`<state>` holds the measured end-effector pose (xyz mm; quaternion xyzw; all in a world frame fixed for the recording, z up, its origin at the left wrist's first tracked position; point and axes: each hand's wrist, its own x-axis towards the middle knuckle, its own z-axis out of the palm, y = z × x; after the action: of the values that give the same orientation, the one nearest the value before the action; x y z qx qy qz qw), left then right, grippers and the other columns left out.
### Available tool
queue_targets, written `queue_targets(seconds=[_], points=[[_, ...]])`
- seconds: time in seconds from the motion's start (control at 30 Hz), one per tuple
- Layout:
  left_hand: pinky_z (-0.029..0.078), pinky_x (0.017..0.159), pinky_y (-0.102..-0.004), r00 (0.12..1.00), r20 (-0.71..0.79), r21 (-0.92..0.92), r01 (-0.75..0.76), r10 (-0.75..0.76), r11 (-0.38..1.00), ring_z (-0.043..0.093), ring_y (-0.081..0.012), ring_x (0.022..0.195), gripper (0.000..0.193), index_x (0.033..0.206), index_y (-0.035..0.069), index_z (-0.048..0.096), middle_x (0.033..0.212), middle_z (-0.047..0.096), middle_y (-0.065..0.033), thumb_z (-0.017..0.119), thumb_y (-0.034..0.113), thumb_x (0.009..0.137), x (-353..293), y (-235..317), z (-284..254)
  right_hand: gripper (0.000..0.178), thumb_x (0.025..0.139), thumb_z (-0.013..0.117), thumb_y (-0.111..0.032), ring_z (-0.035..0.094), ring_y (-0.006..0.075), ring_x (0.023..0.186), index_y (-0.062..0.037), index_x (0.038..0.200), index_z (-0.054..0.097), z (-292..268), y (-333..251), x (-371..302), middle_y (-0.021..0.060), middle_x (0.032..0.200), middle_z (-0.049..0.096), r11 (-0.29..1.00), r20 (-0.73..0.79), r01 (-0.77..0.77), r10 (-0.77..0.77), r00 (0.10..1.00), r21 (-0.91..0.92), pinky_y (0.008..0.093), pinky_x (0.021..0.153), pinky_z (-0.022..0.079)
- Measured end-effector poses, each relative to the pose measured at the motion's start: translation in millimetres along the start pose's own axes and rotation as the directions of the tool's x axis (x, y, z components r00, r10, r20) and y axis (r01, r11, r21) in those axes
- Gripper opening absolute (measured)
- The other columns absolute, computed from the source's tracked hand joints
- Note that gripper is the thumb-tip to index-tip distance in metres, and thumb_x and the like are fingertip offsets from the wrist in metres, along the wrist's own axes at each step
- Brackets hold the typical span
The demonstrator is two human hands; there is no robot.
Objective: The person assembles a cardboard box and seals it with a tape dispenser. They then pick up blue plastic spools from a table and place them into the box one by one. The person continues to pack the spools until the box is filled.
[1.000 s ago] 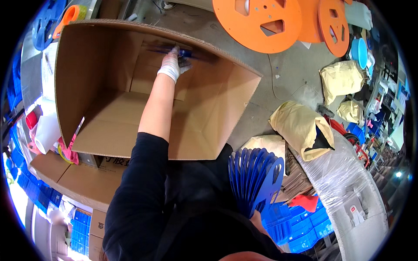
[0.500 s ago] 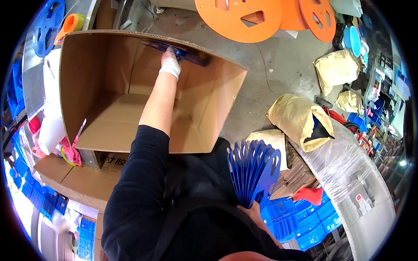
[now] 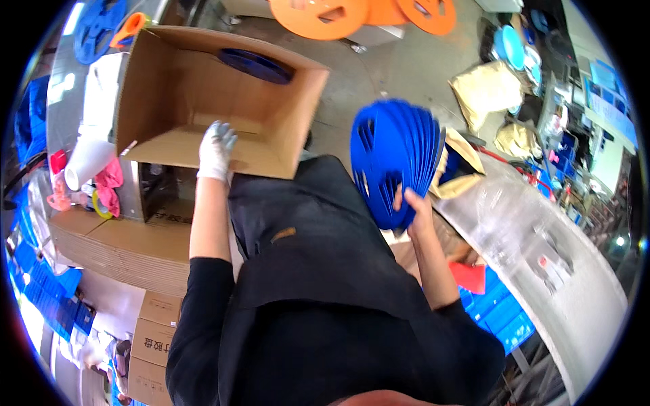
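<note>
A large cardboard box (image 3: 135, 101) with its mouth toward me stands at the upper left. Inside it, a single dark blue reel disc (image 3: 254, 65) leans against the far upper side. My left hand (image 3: 217, 150), in a white glove, is at the box's near lower edge, its fingers stretched out and nothing in them. In my bare right hand (image 3: 416, 210) is a fanned stack of several blue reel discs (image 3: 396, 152), gripped at its lower edge and held up to the right of the box.
Orange discs (image 3: 321, 17) lie beyond the box. Paper sacks (image 3: 487, 91) stand on the floor at the right, near a plastic-wrapped surface (image 3: 542, 243). Flattened cardboard (image 3: 122, 247) is stacked at the left, beside a white roll (image 3: 90, 162). Blue crates (image 3: 501, 311) sit at lower right.
My left hand has let go of the disc in the box and come back toward me. My right hand has lifted the stack of discs up and forward. The view has shifted.
</note>
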<state>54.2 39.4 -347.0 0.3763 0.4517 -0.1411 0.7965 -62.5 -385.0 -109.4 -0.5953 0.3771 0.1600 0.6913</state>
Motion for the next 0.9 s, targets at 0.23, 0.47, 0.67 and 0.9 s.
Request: queue_targets(seconds=[0.23, 0.47, 0.67, 0.9], points=[[0.038, 0.106, -0.0464, 0.993, -0.043, -0.092, -0.114, 0.11, 0.989, 0.047, -0.0351, 0.125, 0.048, 0.139, 0.003, 0.041, 0.136, 0.048, -0.0177, 0.052, 0.025, 0.097, -143.4, -37.2, 4.6, 0.047, 0.087, 0.062, -0.054, 0.042, 0.0097, 0.057, -0.0087, 0.096, 0.051, -21.7, -91.0, -15.9, -0.003, 0.063, 0.042, 0.81, 0.463, 0.09, -0.418, 0.782, 0.579, 0.0289, 0.062, 0.037], [0.034, 0.11, -0.0344, 0.56, 0.371, 0.284, -0.828, 0.741, 0.484, 0.045, -0.0259, 0.131, 0.048, 0.138, 0.001, 0.044, 0.14, 0.048, -0.0131, 0.056, 0.005, 0.092, -239.4, -21.4, 51.4, 0.045, 0.092, 0.056, -0.052, 0.044, 0.0085, 0.053, -0.0079, 0.095, 0.048, -14.0, -84.4, -46.4, -0.0044, 0.06, 0.042, 0.68, 0.661, -0.2, -0.529, 0.532, 0.706, 0.028, 0.06, 0.038], [0.038, 0.105, -0.0477, 0.05, 0.788, 0.38, -0.824, 0.614, -0.421, 0.048, -0.0406, 0.125, 0.05, 0.122, 0.006, 0.06, 0.129, 0.056, -0.0178, 0.065, 0.009, 0.072, -335.8, 3.5, 54.6, 0.045, 0.093, 0.056, -0.051, 0.046, 0.0093, 0.055, -0.0074, 0.094, 0.047, -2.2, -63.1, -64.1, -0.0033, 0.06, 0.045, 0.668, 0.712, -0.277, -0.56, 0.424, 0.691, 0.028, 0.061, 0.038], [0.04, 0.103, -0.0479, 0.093, 0.93, 0.325, -0.661, 0.355, -0.677, 0.054, -0.0321, 0.119, 0.045, 0.119, 0.015, 0.062, 0.125, 0.06, -0.0079, 0.066, 0.018, 0.074, -370.6, -20.1, 55.5, 0.044, 0.092, 0.058, -0.05, 0.044, 0.0097, 0.053, -0.0071, 0.094, 0.048, -4.1, -73.6, -49.6, -0.0028, 0.06, 0.045, 0.647, 0.74, -0.36, -0.573, 0.352, 0.672, 0.0279, 0.061, 0.036]])
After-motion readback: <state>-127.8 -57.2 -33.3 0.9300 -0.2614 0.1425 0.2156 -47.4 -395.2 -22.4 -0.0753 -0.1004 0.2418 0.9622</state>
